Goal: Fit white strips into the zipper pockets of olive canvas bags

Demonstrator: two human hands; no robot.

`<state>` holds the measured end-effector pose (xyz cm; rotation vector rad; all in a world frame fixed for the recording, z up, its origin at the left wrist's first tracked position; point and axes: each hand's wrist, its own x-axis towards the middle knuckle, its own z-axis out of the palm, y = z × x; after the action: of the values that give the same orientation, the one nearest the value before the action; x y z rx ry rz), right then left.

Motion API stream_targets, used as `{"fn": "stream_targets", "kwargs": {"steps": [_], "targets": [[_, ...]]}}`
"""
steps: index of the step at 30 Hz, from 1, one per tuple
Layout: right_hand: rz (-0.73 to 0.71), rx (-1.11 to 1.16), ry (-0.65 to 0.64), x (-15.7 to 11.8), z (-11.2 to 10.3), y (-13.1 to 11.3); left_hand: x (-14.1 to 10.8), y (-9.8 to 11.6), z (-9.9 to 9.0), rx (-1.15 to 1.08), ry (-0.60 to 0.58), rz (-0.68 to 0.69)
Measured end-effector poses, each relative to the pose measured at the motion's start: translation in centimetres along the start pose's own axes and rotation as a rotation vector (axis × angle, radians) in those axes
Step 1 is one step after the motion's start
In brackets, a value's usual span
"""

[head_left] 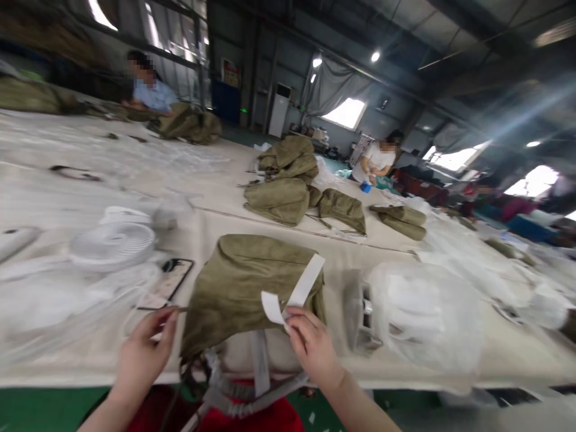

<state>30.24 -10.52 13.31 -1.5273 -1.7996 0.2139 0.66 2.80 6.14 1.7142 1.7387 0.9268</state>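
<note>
An olive-green fabric bag [252,270] lies on the table in front of me, its grey straps [258,363] hanging over the near edge. My right hand [315,348] pinches a folded white paper strip [306,281] over the bag's right part. At the bag's left side is my left hand [148,348], thumb and index finger pressed together around a thin dark cord that runs toward the bag.
On the pale table [216,225], a phone [168,282] and a white fan [112,243] are at left. A metal box [363,318] and a plastic bag [423,312] stand at right. More green bags [281,201] lie beyond; two people work farther back.
</note>
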Motion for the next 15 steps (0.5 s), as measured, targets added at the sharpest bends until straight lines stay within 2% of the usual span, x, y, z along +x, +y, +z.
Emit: {"fn": "stream_targets", "kwargs": {"steps": [1,2,4,6,7,9,11,13,15], "targets": [[-0.053,0.053,-0.065,0.2,1.8,-1.3,-0.3,0.3,-1.0,-0.112,-0.078,0.003],[-0.092,0.105,-0.122,0.4,3.5,-2.5,-0.7,0.7,-1.7,-0.231,-0.203,0.014],[-0.138,0.205,-0.224,0.6,6.4,-4.7,-1.4,1.8,-2.6,-0.435,-0.388,-0.061],[-0.159,0.305,-0.31,0.4,8.9,-6.6,-2.1,2.6,-3.0,-0.615,-0.505,-0.139],[-0.164,0.352,-0.357,0.1,9.9,-7.4,-2.5,2.8,-3.1,-0.682,-0.526,-0.169],[-0.173,0.435,-0.456,-0.8,11.7,-8.7,-3.3,2.9,-3.1,-0.76,-0.46,-0.221],[-0.17,0.487,-0.535,-1.9,13.0,-9.5,-3.9,2.5,-2.9,-0.768,-0.309,-0.249],[-0.153,0.502,-0.578,-3.0,13.7,-9.9,-4.2,2.0,-2.5,-0.742,-0.193,-0.24],[-0.144,0.484,-0.592,-3.8,14.2,-9.8,-4.3,1.4,-2.0,-0.711,-0.149,-0.209]]}}
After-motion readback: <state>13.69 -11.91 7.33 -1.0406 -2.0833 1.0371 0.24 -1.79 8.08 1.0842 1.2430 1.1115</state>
